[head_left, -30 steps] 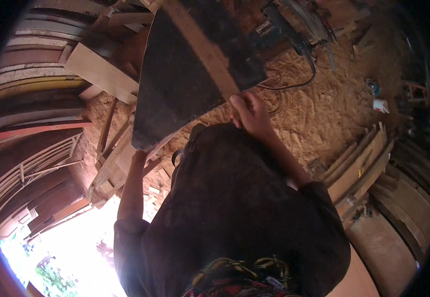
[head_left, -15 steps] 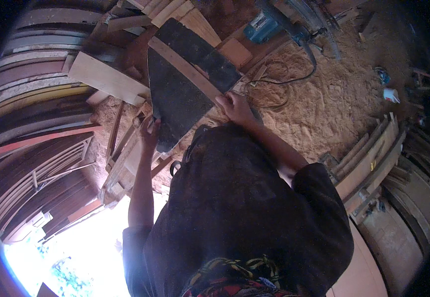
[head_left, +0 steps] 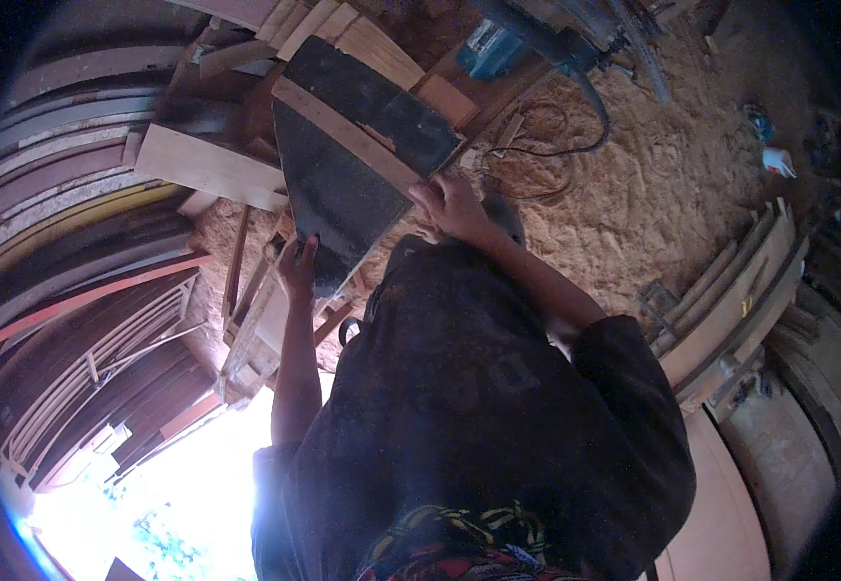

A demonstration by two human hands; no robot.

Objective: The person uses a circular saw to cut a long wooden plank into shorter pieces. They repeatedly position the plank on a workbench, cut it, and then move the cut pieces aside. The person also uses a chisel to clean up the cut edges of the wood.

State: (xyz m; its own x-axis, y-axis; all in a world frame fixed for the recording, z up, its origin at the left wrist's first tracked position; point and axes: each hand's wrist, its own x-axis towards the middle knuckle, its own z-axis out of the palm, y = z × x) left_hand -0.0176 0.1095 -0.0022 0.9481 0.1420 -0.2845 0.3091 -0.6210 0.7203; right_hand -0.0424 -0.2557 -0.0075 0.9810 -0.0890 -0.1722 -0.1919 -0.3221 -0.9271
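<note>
A large dark, flat board (head_left: 328, 184) with worn edges lies in front of me at an angle. Across its face runs a straight, narrow wooden strip (head_left: 348, 134). My right hand (head_left: 454, 207) is closed on the strip's near right end, at the board's edge. At the board's left edge, my left hand (head_left: 297, 266) grips the near corner, thumb on top; its other fingers are mostly hidden. Beyond the strip, a small reddish-brown patch shows on the dark surface.
A blue-green power tool (head_left: 488, 50) with a dark cable (head_left: 603, 111) rests beyond the board. Sawdust (head_left: 634, 184) covers the ground. A pale plank (head_left: 209, 167) lies at left, near stacked boards (head_left: 62, 194). More timber (head_left: 731, 300) leans at right.
The board and strip sit slightly farther left in the picture, with the surroundings shifted too. Both hands keep their holds, and the left hand has moved slightly nearer.
</note>
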